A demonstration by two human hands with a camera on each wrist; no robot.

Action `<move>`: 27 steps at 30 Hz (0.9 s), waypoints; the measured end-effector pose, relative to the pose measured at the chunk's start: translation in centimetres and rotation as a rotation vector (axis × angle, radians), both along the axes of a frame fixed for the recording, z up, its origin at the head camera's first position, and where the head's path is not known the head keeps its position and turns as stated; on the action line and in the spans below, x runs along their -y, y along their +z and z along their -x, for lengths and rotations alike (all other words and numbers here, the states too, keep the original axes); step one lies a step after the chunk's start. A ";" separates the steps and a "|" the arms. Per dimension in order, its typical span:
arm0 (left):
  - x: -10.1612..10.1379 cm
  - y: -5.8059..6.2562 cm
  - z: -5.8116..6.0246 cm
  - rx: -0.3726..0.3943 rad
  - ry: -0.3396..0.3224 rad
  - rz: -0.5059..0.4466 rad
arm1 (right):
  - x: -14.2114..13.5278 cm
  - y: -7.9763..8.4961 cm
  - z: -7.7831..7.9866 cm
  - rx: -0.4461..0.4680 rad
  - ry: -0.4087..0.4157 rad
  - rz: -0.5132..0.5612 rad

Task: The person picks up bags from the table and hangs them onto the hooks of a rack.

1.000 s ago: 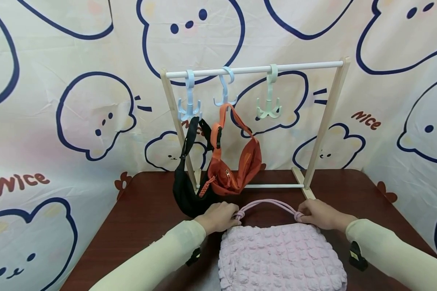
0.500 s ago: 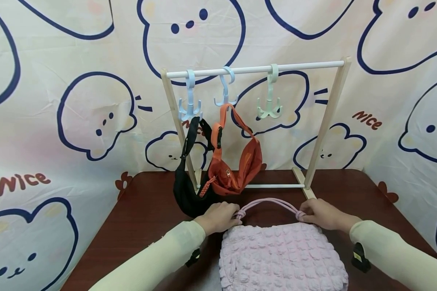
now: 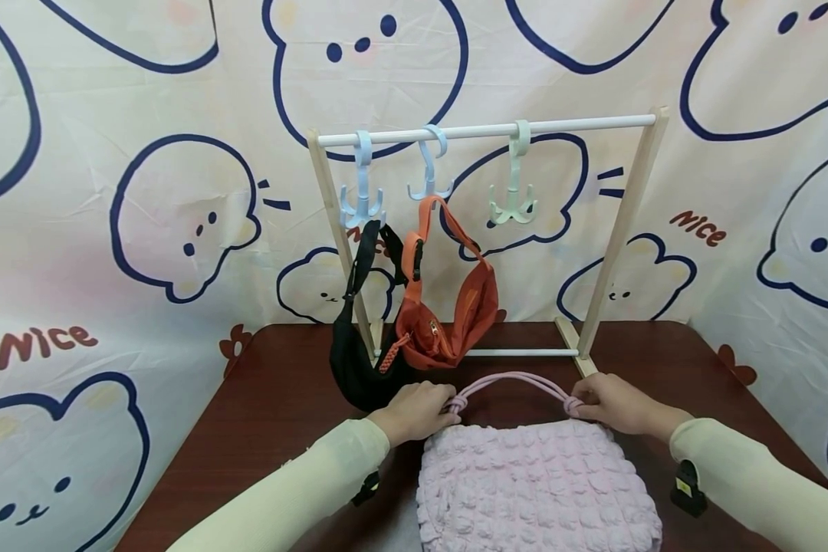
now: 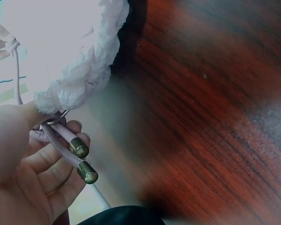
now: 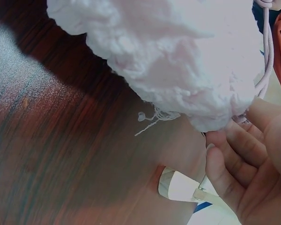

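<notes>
A pale pink puffy handbag [image 3: 534, 487] is held at the front of the table, its corded handle [image 3: 514, 376] arching up between two knots. My left hand [image 3: 416, 411] grips it by the left knot. In the left wrist view, two cord ends with brass-coloured tips [image 4: 87, 172] hang across the fingers, near a metal ring [image 4: 58, 117] at the bag's corner. At the opposite top corner my right hand [image 3: 619, 404] pinches the right knot. Loose white threads [image 5: 161, 117] dangle from the bag's edge in the right wrist view.
Behind the bag stands a rack with a white rail [image 3: 469, 132] and wooden posts [image 3: 621, 238]. Two blue hooks carry a black bag [image 3: 359, 368] and an orange bag [image 3: 448, 322]. A green hook [image 3: 513, 192] hangs to their right. Patterned cloth surrounds the brown table [image 3: 248, 406].
My right hand has shifted slightly right and up, and the handle has risen a little with it. The left hand stays nearly in place; the hanging bags have not moved.
</notes>
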State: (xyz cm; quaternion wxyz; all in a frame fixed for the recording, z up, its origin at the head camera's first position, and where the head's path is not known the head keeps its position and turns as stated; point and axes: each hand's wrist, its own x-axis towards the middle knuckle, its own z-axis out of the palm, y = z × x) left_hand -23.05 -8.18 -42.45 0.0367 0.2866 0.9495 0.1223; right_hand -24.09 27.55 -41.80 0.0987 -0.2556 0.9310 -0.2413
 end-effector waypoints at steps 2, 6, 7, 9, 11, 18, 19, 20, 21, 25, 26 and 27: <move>0.0 0.1 0.0 0.000 0.000 -0.006 | -0.1 0.1 0.0 0.002 -0.002 0.002; -0.1 0.2 -0.1 -0.003 0.001 -0.010 | -0.2 0.3 -0.1 0.000 -0.004 0.009; -0.1 0.2 0.0 -0.006 0.001 -0.010 | -0.2 0.3 -0.1 -0.004 -0.004 0.009; -0.2 0.2 0.0 -0.008 -0.001 -0.008 | -0.3 0.4 -0.2 -0.015 -0.007 0.006; -0.2 0.3 -0.1 -0.007 -0.001 -0.006 | -0.3 0.6 -0.3 -0.018 -0.011 0.006; -0.3 0.6 -0.1 -0.010 -0.002 -0.015 | -0.4 1.0 -0.5 -0.010 -0.016 0.021; -0.3 0.7 -0.1 -0.012 -0.004 -0.019 | -0.4 1.0 -0.5 -0.010 -0.016 0.022; -0.3 0.7 -0.1 -0.011 -0.005 -0.019 | -0.4 1.1 -0.5 -0.012 -0.016 0.021; -0.3 0.8 -0.1 -0.010 -0.006 -0.021 | -0.4 1.1 -0.5 -0.012 -0.017 0.022; -0.4 0.9 -0.1 -0.017 -0.010 -0.023 | -0.6 1.3 -0.6 -0.019 -0.013 0.026; -0.5 0.9 -0.1 -0.018 -0.009 -0.023 | -0.6 1.3 -0.6 -0.019 -0.015 0.029; -0.5 1.0 -0.1 -0.018 -0.008 -0.023 | -0.6 1.4 -0.6 -0.017 -0.017 0.032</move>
